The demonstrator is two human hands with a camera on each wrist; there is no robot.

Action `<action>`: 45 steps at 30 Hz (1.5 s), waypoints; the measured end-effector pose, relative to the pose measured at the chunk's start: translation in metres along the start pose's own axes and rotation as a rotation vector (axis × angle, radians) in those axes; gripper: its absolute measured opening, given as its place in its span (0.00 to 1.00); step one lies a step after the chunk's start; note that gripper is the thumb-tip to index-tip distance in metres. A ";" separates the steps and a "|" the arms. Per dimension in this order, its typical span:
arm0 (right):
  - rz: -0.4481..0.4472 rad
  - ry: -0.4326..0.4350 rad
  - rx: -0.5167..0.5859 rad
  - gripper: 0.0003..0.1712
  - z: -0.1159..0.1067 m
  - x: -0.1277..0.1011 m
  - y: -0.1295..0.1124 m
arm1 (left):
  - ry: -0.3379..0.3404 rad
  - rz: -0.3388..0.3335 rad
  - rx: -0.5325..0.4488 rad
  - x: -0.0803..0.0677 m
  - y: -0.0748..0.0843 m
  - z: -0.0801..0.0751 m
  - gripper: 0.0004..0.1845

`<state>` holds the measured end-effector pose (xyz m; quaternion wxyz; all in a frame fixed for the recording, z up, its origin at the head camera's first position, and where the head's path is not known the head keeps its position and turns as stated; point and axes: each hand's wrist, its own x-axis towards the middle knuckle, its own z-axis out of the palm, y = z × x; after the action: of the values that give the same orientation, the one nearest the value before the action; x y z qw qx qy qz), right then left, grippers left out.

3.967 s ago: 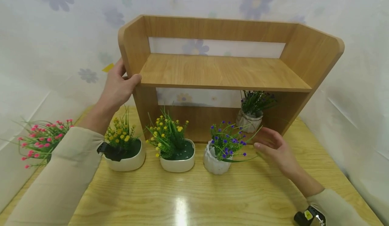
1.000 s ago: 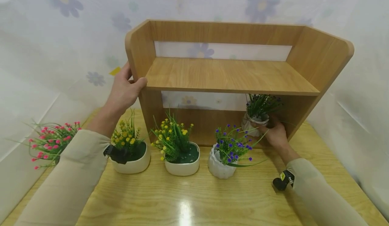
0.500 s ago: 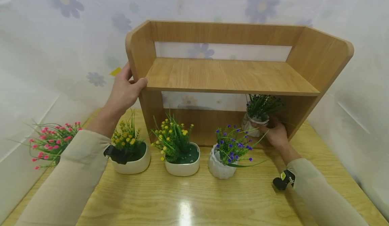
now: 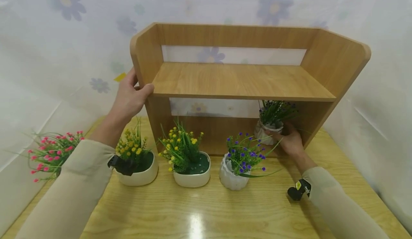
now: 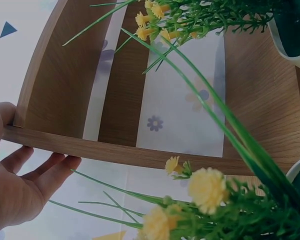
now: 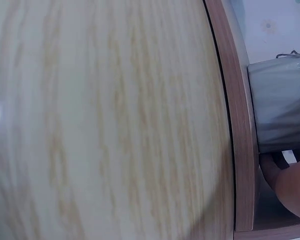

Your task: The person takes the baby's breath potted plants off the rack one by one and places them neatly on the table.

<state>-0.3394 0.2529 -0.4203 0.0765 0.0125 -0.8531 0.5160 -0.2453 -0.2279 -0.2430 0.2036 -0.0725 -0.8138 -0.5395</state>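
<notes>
My left hand [image 4: 128,98] grips the left side panel of a two-tier wooden shelf [image 4: 238,80], thumb on its front edge and fingers behind. In the left wrist view the fingertips [image 5: 65,169] lie against the panel's outer side. On the lower tier, at the right end, stands a purple-flowered plant in a white pot [image 4: 262,132]. My right hand [image 4: 292,143] holds that pot, with the thumb across its front and the fingers round its right side. The right wrist view shows the pot [image 6: 281,107] upright on the shelf bottom, fingers partly hidden.
In front of the shelf stand another purple-flowered plant in a white pot [image 4: 234,178] and two yellow-flowered plants in cream planters [image 4: 191,180] [image 4: 138,178]. Pink flowers [image 4: 53,153] show at far left, partly behind the left sleeve. The wooden table [image 4: 206,210] reaches the patterned backdrop.
Four seconds ago my right hand was in front of the pot with fingers apart from it; it has since moved in and taken hold. Over the last second the hands have stayed put.
</notes>
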 end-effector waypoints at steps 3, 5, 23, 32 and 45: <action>0.000 0.004 0.010 0.52 0.001 0.000 -0.001 | 0.000 0.001 0.000 0.000 0.000 0.000 0.33; 0.004 0.004 0.010 0.53 0.001 0.000 -0.001 | 0.001 0.002 0.002 0.000 0.000 -0.001 0.33; -0.003 0.017 0.024 0.52 0.002 -0.001 0.000 | -0.003 -0.013 -0.001 0.002 0.001 0.002 0.34; -0.047 0.006 0.025 0.51 -0.002 -0.004 -0.001 | -0.010 -0.008 0.001 0.002 0.002 0.003 0.34; -0.044 -0.030 -0.001 0.52 -0.006 -0.016 -0.009 | -0.009 -0.001 0.011 0.004 0.000 0.004 0.33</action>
<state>-0.3220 0.2532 -0.4114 0.0752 0.0391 -0.8539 0.5135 -0.2502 -0.2244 -0.2426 0.1999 -0.0735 -0.8176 -0.5349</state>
